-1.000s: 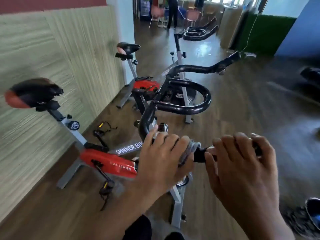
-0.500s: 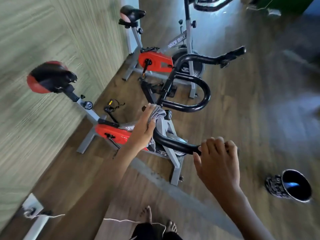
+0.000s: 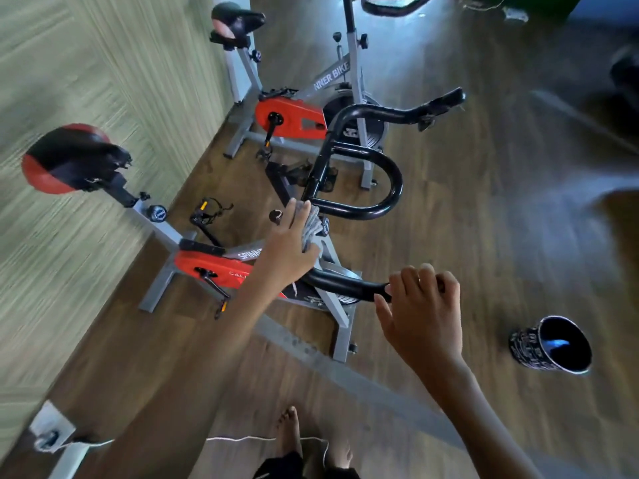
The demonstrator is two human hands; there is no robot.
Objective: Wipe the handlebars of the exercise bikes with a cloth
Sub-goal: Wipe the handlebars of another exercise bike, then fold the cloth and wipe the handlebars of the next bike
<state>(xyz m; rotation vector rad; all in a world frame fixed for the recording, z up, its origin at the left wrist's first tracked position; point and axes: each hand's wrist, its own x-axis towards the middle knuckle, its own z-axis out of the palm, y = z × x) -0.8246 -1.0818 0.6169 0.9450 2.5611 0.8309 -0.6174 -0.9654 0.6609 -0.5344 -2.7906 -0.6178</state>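
Moved higher along the handlebar (image 3: 345,285), left grip (image 3: 288,247) pinches the cloth (image 3: 313,225), right grip (image 3: 423,309) clamps its end; probably the loop (image 3: 392,188) needs wiping next.

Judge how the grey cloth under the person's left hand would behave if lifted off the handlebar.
Probably floppy: the grey cloth bunches in soft folds where the left hand holds it against the handlebar. Likely light, as it is a small wad beside the hand. It should not roll or slip much, since it looks like rough fabric.
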